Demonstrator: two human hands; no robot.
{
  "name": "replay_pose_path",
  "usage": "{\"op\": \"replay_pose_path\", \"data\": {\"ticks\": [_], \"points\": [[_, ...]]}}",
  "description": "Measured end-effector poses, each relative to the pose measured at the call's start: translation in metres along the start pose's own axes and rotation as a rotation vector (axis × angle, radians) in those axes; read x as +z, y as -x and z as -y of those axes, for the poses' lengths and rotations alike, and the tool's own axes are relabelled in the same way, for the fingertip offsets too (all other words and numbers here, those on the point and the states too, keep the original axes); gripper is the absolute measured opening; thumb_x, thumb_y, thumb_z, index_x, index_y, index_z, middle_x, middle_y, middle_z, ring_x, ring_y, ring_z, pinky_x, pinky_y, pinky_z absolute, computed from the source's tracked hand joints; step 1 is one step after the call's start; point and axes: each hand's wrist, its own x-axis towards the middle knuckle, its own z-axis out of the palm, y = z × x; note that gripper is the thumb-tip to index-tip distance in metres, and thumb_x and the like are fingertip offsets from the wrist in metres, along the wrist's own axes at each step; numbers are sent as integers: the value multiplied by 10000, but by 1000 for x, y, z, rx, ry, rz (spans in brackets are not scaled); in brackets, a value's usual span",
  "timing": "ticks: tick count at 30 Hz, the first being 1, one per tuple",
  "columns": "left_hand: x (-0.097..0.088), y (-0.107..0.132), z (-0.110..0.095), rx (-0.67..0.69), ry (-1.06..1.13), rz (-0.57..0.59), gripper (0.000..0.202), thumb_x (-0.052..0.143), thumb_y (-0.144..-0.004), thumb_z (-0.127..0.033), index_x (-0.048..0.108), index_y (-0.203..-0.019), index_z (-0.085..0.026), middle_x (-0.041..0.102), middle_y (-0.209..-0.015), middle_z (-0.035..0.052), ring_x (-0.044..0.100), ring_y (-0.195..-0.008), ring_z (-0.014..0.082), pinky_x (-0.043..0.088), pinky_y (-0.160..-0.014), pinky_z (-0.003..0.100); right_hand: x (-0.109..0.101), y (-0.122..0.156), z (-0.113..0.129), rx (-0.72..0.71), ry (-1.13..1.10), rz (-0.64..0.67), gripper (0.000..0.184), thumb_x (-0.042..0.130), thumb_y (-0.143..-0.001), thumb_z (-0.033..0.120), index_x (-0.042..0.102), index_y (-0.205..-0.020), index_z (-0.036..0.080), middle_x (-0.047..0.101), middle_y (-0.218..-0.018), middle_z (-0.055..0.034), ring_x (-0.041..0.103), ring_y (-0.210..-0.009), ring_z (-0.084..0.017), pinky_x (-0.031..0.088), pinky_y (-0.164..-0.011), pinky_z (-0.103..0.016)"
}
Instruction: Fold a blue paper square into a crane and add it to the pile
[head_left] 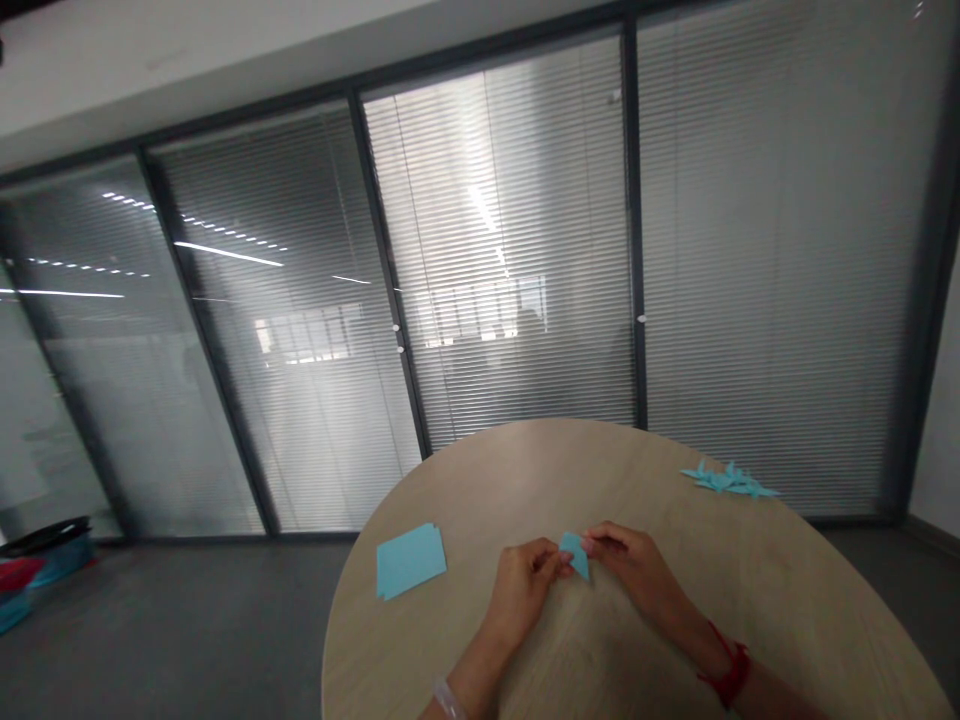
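A small folded piece of light-blue paper (576, 550) is held just above the round wooden table, between both hands. My left hand (525, 580) pinches its left edge with thumb and fingers. On the opposite side, my right hand (626, 560) grips the upper right edge between thumb and forefinger. The paper has a pointed lower tip; its finer folds are too small to make out, and fingertips cover part of it.
Left on the round table (555, 470) lies a stack of flat blue paper sheets (411, 562). Near the right edge sits a pile of folded blue paper shapes (729, 480). Glass panels with blinds (517, 250) stand behind. Bins (49, 555) are on the floor at far left.
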Motion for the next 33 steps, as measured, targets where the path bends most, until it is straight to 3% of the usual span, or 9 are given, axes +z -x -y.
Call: {"op": "replay_pose_path", "data": {"ticks": [9, 14, 20, 33], "points": [[0, 0, 0, -19, 67, 26, 369, 495, -843, -425, 704, -730, -142, 715, -701, 45, 633, -661, 165, 454, -616, 221, 3, -2, 0, 59, -129, 52, 380, 691, -659, 517, 691, -801, 165, 725, -790, -56, 661, -773, -233, 491, -710, -297], [1, -1, 1, -15, 54, 29, 385, 477, -854, -448, 702, -767, -148, 711, -721, 46, 623, -670, 161, 443, -610, 216, 2, -1, 0, 34, -51, 69, 364, 650, -703, 523, 680, -715, 161, 691, -672, -23, 632, -672, -193, 459, -628, -258], [3, -3, 3, -49, 70, 27, 370, 561, -799, -478, 697, -835, -136, 687, -698, 43, 593, -628, 151, 411, -578, 212, 4, -1, -5, 39, 4, 89, 328, 626, -736, 477, 686, -738, 154, 697, -696, -35, 622, -668, -190, 438, -615, -249], [2, -4, 6, -53, -44, -51, 348, 516, -825, -418, 670, -666, -150, 653, -603, 22, 545, -561, 140, 351, -548, 220, 10, -1, -13, 70, -31, 213, 319, 650, -707, 452, 680, -710, 134, 674, -658, -33, 591, -622, -174, 406, -591, -256]]}}
